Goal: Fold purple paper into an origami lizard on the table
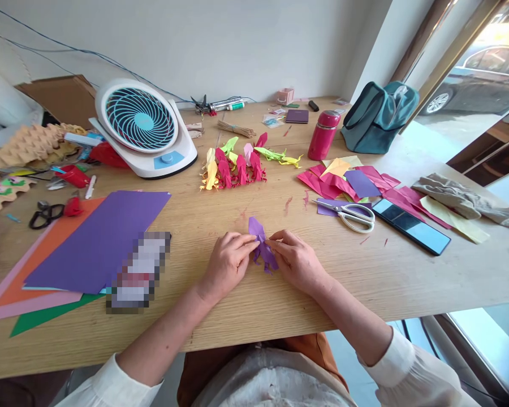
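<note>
A small purple folded-paper figure (257, 227) is held just over the wooden table near its front edge. It has a broad pointed top and thin, crinkled strips at the bottom. From the left, my left hand (229, 257) pinches its middle between thumb and fingers. My right hand (297, 259) pinches the opposite side, its fingertips close to those of the left. The fingertips cover part of the folds. Beyond my hands stands a cluster of similar folded-paper figures (241, 169) in red, yellow, green and pink.
Left lie coloured paper sheets (102, 237), a blurred-out phone-like object (139, 274) and black scissors (46, 215); a white fan (178, 135) stands behind. Right are white-handled scissors (356, 218), a phone (411, 226), paper scraps (318, 182), a red flask (323, 135) and a teal bag (365, 124).
</note>
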A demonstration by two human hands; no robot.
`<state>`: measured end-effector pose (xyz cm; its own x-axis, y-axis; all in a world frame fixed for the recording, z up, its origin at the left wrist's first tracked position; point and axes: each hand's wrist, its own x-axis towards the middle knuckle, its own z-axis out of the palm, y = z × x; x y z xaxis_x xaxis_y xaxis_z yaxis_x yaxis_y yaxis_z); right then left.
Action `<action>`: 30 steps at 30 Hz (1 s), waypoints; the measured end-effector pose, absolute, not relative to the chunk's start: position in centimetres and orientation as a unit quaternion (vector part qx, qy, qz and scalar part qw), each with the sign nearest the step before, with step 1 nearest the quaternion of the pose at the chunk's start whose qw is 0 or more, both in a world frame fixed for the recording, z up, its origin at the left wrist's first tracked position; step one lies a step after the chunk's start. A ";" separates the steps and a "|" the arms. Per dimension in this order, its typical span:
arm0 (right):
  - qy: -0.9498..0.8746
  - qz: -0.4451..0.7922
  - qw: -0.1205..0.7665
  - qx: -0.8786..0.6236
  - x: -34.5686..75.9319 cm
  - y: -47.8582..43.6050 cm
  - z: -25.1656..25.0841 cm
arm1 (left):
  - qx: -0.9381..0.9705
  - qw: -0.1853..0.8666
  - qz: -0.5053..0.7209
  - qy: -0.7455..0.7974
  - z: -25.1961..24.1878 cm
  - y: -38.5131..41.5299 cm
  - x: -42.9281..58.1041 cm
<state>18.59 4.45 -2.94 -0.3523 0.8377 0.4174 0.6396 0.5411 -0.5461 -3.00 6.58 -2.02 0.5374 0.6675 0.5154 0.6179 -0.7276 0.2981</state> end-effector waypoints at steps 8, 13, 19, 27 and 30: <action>-0.832 0.141 0.298 -0.446 18.6 4.2 -2.8 | 0.899 -0.018 0.226 0.374 -2.3 5.4 -2.6; -0.844 0.129 0.286 -0.434 18.6 4.1 -2.8 | 0.900 -0.039 0.194 0.389 -2.8 4.6 -2.7; -0.849 0.122 0.283 -0.430 18.7 4.1 -3.1 | 0.903 -0.075 0.171 0.386 -3.1 4.1 -2.5; -0.799 0.182 0.346 -0.456 18.7 4.0 -2.8 | 0.880 -0.022 0.217 0.421 -2.3 3.8 -2.3; -0.765 0.200 0.376 -0.483 18.9 4.1 -2.7 | 0.851 0.045 0.254 0.458 -1.7 3.3 -2.0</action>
